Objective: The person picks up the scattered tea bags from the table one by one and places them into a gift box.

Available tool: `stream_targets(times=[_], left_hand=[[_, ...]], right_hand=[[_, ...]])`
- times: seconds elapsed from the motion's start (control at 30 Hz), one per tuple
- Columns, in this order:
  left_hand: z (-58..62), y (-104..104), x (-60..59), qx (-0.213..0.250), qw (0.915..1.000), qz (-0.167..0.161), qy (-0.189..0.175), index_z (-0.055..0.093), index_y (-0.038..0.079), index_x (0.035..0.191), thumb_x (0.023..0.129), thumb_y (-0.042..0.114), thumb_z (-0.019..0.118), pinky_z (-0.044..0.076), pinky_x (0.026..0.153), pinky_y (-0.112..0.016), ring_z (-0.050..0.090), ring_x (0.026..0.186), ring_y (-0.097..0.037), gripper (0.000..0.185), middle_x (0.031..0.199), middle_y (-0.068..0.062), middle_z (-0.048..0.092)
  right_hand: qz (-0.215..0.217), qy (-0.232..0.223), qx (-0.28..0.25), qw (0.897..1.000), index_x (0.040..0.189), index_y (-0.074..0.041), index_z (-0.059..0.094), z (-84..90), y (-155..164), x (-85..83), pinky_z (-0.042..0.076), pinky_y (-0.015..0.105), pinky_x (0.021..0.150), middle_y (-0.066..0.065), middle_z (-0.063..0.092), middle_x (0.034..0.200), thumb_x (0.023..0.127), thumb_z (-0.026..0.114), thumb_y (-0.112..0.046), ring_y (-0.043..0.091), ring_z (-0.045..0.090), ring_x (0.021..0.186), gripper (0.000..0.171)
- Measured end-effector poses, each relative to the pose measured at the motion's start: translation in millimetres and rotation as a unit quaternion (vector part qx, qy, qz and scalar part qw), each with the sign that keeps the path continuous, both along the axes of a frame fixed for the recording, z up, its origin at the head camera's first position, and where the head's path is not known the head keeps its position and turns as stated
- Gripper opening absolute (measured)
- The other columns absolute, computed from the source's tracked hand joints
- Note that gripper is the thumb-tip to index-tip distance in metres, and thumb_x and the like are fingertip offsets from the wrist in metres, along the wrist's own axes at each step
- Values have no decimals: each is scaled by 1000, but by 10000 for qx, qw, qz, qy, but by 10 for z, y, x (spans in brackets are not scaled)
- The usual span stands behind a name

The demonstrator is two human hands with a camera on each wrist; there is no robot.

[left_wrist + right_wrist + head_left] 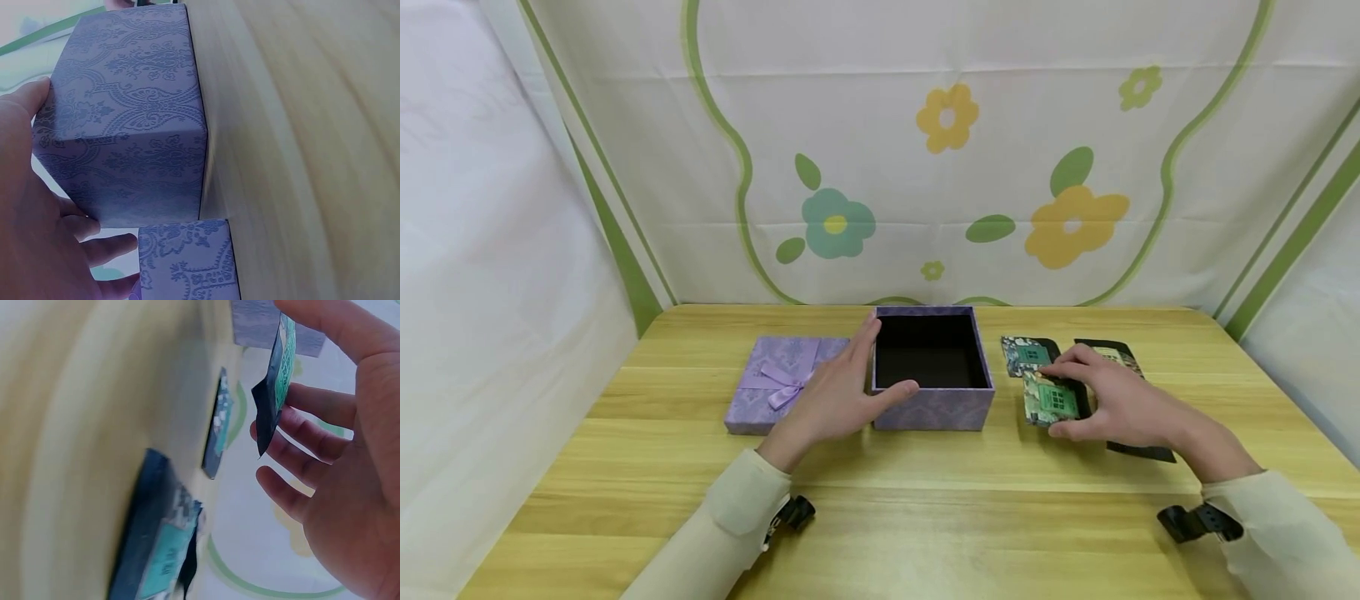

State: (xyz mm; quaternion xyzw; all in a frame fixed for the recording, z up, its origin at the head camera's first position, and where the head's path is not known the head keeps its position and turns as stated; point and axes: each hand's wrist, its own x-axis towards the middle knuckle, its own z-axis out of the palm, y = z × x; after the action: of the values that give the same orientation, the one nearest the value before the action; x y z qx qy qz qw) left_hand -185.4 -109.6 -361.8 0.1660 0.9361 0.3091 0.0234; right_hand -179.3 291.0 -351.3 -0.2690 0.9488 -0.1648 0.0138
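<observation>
In the head view, a lidless purple patterned box with a black inside stands mid-table. My left hand is at its left front corner, fingers extended along the left wall and thumb by the front rim. The left wrist view shows the thumb tip at an edge of the box. To the right, my right hand pinches a flat green-labelled packet between thumb and fingers. In the right wrist view this thin packet, dark on its back, is held above the table.
A purple lid with a ribbon bow lies left of the box, partly behind my left hand. Another green-labelled packet lies beyond the held one. More dark-edged packets lie under and behind my right hand. A flowered curtain hangs behind the table.
</observation>
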Motion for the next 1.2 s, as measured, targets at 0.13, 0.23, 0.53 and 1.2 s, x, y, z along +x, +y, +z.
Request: stream_targets(times=[0.13, 0.23, 0.53, 1.2], left_hand=[[-1, -2, -1, 3, 10000, -17, 37, -1, 38, 172, 89, 90, 51, 43, 114, -67, 61, 137, -40, 111, 178, 19, 3], [-3, -1, -3, 1, 10000, -30, 38, 0, 37, 172, 89, 90, 51, 42, 115, -67, 56, 144, -40, 111, 178, 19, 3], [-22, 2, -20, 20, 10000, -75, 2, -1, 37, 172, 90, 89, 51, 37, 119, -69, 39, 158, -37, 110, 178, 19, 1], [-28, 5, -1, -31, 9999, -36, 142, 1, 35, 172, 89, 91, 49, 40, 118, -65, 37, 159, -34, 112, 179, 17, 1]], right_hand=[[-31, 4, -124, 9999, 147, -11, 64, 78, -29, -26, 51, 56, 97, 5, 57, 133, 86, 87, -52, 30, 62, 121, 77], [-21, 13, -223, 9997, 148, -10, 63, 123, -52, -45, 51, 56, 99, 5, 57, 134, 87, 87, -52, 30, 61, 123, 78], [20, 262, -433, 9987, 151, -10, 61, 273, -132, -116, 49, 47, 92, 5, 57, 138, 87, 88, -45, 24, 59, 117, 78], [126, 123, -896, 9958, 152, -18, 60, 511, -505, -264, 45, 55, 107, 1, 56, 137, 88, 88, -44, 24, 56, 128, 74]])
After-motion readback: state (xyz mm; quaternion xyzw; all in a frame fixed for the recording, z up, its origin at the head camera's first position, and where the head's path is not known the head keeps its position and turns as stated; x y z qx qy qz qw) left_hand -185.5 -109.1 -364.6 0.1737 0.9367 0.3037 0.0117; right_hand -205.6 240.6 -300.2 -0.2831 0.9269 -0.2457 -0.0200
